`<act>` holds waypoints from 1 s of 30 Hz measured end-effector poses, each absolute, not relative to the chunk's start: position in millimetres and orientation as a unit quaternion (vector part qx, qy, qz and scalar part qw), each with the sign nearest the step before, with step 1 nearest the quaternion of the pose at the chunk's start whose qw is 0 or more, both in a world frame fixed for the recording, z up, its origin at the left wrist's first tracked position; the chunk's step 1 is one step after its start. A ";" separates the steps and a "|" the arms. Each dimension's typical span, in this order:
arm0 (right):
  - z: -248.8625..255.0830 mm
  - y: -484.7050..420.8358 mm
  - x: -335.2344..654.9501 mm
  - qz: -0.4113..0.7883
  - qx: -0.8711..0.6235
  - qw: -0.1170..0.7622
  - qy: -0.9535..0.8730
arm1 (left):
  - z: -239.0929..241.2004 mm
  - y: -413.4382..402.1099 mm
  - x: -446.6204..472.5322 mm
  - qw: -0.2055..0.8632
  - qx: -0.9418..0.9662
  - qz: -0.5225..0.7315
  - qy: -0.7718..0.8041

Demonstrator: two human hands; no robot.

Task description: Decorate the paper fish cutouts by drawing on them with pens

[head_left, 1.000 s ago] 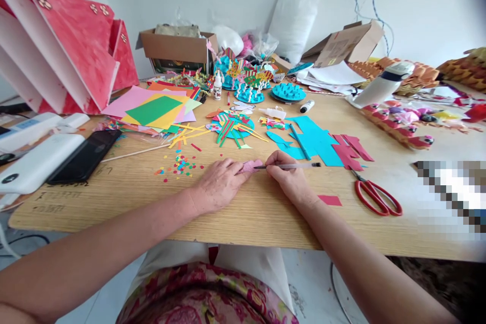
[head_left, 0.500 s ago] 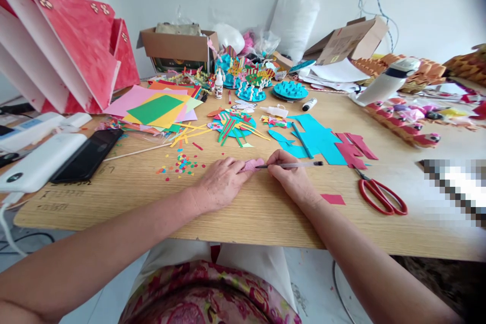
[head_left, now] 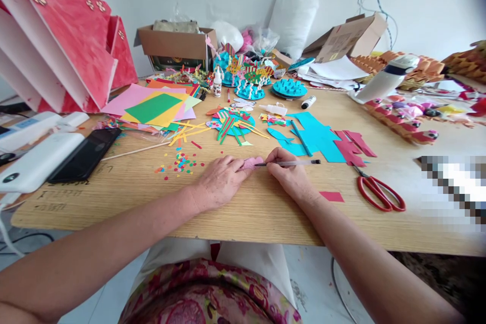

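Note:
My left hand (head_left: 220, 182) pins a small pink paper cutout (head_left: 251, 163) at the table's front middle, its fingertips closed on the left end. Dark marks cover the cutout, too small to make out. A slim pen (head_left: 298, 163) with a dark end is pinched in my right hand (head_left: 289, 176), its tip touching the pink paper. Left of my hands lie loose confetti dots (head_left: 184, 162). Just beyond them rests a blue paper disc (head_left: 248, 124) with striped paper strips on it. Blue paper (head_left: 321, 136) with cut edges lies past my right hand.
Red-handled scissors (head_left: 381, 193) and a red paper scrap (head_left: 331, 196) lie to the right. Coloured sheets (head_left: 154, 110), a black phone (head_left: 85, 156) and a white power bank (head_left: 40, 164) are on the left. A white bottle (head_left: 389, 80) leans at the back right.
The whole view has shifted very slightly. Both hands keep their places, with the pen tip still on the pink cutout.

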State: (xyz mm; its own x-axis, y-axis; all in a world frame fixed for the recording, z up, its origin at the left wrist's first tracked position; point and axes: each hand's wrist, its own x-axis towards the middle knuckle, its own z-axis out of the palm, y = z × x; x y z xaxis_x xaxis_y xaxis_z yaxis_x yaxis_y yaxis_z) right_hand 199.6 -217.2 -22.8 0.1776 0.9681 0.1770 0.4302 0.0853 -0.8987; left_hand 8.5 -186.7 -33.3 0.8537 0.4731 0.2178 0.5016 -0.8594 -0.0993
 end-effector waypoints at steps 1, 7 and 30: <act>-22.6 -217.2 199.7 0.289 -0.611 0.465 -0.572 | -33.6 -186.6 8.5 0.079 -0.959 -0.096 -0.255; -20.1 -217.3 199.3 0.291 -0.612 0.465 -0.570 | -33.4 -186.7 8.6 0.083 -0.959 -0.102 -0.252; -19.8 -219.5 201.0 0.299 -0.616 0.458 -0.568 | -31.1 -187.7 8.7 0.083 -0.958 -0.093 -0.257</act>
State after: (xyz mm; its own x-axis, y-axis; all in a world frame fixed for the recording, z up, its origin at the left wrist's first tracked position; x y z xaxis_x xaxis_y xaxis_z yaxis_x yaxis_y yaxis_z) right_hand 201.0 -219.5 -19.8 0.1768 0.9725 0.1515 0.4255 0.0633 -0.9028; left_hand 8.7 -187.7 -31.1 0.8508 0.4766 0.2214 0.5075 -0.8546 -0.1103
